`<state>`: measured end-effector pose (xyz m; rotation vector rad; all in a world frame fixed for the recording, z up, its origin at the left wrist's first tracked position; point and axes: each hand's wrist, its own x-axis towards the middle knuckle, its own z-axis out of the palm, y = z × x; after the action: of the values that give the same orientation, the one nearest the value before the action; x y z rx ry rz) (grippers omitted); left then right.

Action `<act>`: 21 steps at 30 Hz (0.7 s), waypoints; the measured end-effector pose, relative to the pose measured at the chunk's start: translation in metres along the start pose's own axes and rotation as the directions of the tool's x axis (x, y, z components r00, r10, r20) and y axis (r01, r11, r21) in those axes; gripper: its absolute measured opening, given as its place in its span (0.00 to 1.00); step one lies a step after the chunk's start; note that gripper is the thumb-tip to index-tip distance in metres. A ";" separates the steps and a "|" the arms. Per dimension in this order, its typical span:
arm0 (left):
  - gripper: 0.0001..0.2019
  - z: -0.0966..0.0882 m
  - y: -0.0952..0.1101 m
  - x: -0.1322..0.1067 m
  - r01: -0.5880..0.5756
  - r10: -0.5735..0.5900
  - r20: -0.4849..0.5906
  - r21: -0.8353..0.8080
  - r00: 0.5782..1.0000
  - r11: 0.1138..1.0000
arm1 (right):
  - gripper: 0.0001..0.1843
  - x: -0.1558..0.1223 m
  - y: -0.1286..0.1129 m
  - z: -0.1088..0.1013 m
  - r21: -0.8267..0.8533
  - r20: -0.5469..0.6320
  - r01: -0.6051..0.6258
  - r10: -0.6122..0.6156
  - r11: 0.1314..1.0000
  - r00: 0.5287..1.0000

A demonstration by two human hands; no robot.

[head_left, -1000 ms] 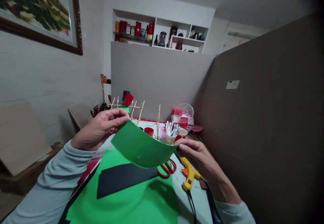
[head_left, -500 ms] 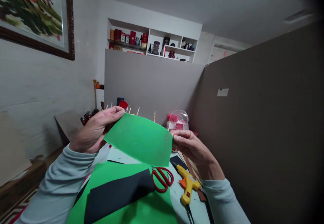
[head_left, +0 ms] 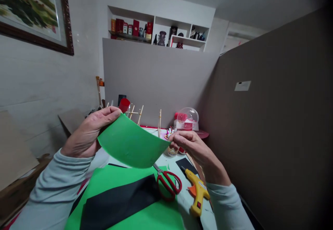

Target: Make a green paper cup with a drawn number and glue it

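Note:
I hold a curved piece of green foam sheet (head_left: 132, 143) in the air above the table. My left hand (head_left: 88, 133) pinches its upper left corner between thumb and fingers. On the right edge of the sheet my right hand (head_left: 188, 145) is closed in a pinch. Below the held piece lies a larger green sheet (head_left: 145, 216) with a black strip (head_left: 117, 202) across it.
Red-handled scissors (head_left: 168, 183) and a yellow glue gun (head_left: 197, 193) lie on the table to the right. Behind stand a wooden stick frame (head_left: 140, 114), a red cup (head_left: 124, 104), a cup of markers (head_left: 171, 150) and a clear dome container (head_left: 187, 117). Grey partition panels (head_left: 273, 112) wall the back and right.
The green piece went from sagging downward to raised and flatter, then bowed again and moved slightly left. Both hands kept their grip; the camera view shifted.

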<state>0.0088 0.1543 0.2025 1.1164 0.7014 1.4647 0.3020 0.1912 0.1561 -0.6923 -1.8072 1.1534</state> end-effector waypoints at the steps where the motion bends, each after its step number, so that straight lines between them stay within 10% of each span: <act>1: 0.12 0.002 -0.001 0.000 -0.001 0.001 -0.002 0.009 1.000 1.000 | 0.19 0.001 0.000 0.001 -0.019 -0.008 0.006 -0.006 1.000 1.000; 15: 0.10 0.033 -0.025 -0.015 -0.209 0.085 0.239 0.561 0.967 0.801 | 0.14 -0.008 -0.036 0.054 -0.327 -0.114 0.229 -0.278 0.917 0.954; 21: 0.07 0.047 -0.026 -0.030 -0.444 0.331 0.297 0.636 0.896 0.631 | 0.15 -0.019 -0.047 0.064 -0.285 -0.111 0.303 -0.346 0.909 0.932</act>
<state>0.0604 0.1233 0.1893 2.0603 0.9828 1.4735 0.2547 0.1285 0.1792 -0.5846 -1.8695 0.6249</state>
